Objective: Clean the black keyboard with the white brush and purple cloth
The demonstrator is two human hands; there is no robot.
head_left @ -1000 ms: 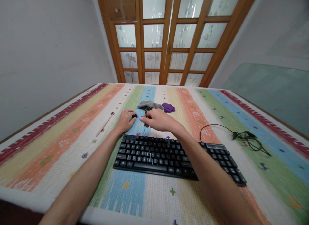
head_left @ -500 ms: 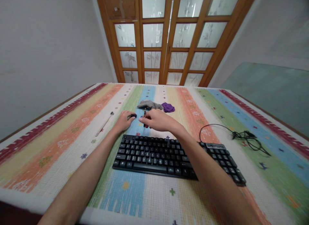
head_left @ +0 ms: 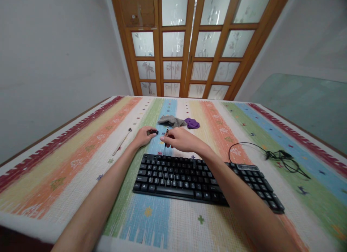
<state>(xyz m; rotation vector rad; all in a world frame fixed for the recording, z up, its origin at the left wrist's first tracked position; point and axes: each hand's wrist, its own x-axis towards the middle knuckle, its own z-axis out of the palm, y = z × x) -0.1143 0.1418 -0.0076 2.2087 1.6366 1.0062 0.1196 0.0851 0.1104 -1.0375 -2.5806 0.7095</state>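
My left hand [head_left: 143,137] rests on the striped tablecloth beyond the keyboard's left end, its fingers curled around a small black object [head_left: 153,131] whose kind I cannot make out. Beside it, my right hand [head_left: 180,138] pinches a slim tool with thin wire prongs, which looks like a keycap puller [head_left: 166,132]. Its prongs point down, just past the far left edge of the black keyboard [head_left: 173,191]. I cannot tell whether they touch anything. My right forearm crosses over the keyboard and hides part of its keys.
A grey cloth [head_left: 170,120] and a purple cloth [head_left: 192,123] lie beyond my hands. To the left is a thin brush [head_left: 121,142] with a dark tip. The keyboard's bundled black cable [head_left: 283,156] lies at the right. Wood-and-glass doors [head_left: 189,59] stand behind the table.
The whole view has shifted slightly, so everything sits a little further right and lower. Both hands keep their holds, with little visible movement against the table.
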